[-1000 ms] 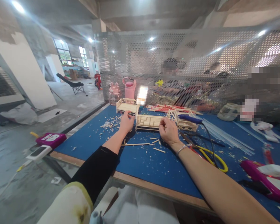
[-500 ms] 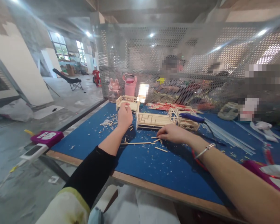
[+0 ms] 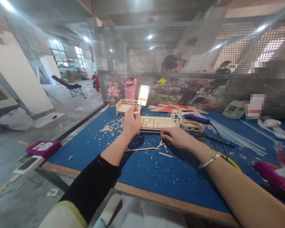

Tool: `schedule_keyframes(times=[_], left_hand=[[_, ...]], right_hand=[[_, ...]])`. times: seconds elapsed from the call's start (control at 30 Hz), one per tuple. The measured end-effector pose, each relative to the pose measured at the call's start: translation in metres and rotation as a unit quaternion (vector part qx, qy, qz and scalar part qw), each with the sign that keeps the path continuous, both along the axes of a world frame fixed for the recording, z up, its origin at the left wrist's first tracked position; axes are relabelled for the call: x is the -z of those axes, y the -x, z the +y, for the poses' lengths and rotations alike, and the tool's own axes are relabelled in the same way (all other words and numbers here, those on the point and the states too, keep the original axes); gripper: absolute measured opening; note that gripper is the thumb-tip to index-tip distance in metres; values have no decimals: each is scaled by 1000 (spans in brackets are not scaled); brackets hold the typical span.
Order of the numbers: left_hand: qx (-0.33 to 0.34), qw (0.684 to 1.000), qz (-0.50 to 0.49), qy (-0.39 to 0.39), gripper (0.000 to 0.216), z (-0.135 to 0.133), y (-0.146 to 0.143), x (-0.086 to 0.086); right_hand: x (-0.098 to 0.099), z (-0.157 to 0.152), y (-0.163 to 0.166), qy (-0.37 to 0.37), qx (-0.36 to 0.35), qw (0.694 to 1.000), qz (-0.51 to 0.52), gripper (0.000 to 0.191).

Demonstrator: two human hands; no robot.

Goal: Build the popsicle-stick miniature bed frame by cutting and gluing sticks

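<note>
A small model made of pale wooden sticks [image 3: 156, 123] stands on the blue table, with railed sections at its left and right. My left hand [image 3: 131, 123] is closed at the post between the left section [image 3: 123, 107] and the long middle section, its fingertips against the wood. In front of the middle section, my right hand [image 3: 175, 136] is closed in a pinch just above the tabletop; what its fingertips hold is hidden. Short loose sticks [image 3: 165, 155] lie below it, and a longer stick [image 3: 139, 149] lies to their left.
A blue glue gun [image 3: 196, 119] rests by the model's right section, its cord trailing right. Behind lie red-tipped sticks [image 3: 166, 108]; clear glue sticks [image 3: 235, 136] lie right. A pink cup [image 3: 130, 88] and a lit phone [image 3: 143, 95] stand near the perforated screen [image 3: 137, 47].
My left hand has moved right, from the left section to the post beside the middle section. My right hand has lifted slightly, and a short stick at its fingertips no longer shows on the table.
</note>
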State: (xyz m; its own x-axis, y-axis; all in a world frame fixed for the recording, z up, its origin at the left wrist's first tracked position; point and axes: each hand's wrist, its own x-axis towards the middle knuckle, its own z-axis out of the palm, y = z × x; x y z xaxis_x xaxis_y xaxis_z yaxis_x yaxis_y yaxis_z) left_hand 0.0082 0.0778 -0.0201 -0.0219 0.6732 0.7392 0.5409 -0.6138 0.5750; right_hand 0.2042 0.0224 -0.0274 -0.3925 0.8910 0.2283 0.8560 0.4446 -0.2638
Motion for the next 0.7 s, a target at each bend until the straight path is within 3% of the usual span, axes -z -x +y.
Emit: schedule_keyframes(times=[0.2, 0.33, 0.43, 0.57, 0.7], left_hand=[[41, 996, 1, -83, 25, -8, -7, 0], [43, 996, -13, -81, 24, -7, -9, 3], [35, 997, -20, -72, 22, -5, -4, -1], [-27, 994, -80, -68, 18, 2, 15, -14], [-105, 982, -149, -43, 15, 14, 36, -22]], right_hand=[[1, 1, -9, 58, -9, 998, -7, 22], [6, -1, -7, 67, -51, 996, -20, 22], [8, -3, -2, 78, -42, 996, -15, 12], [7, -6, 1, 82, -36, 996, 12, 12], [9, -6, -4, 94, -25, 990, 106, 17]])
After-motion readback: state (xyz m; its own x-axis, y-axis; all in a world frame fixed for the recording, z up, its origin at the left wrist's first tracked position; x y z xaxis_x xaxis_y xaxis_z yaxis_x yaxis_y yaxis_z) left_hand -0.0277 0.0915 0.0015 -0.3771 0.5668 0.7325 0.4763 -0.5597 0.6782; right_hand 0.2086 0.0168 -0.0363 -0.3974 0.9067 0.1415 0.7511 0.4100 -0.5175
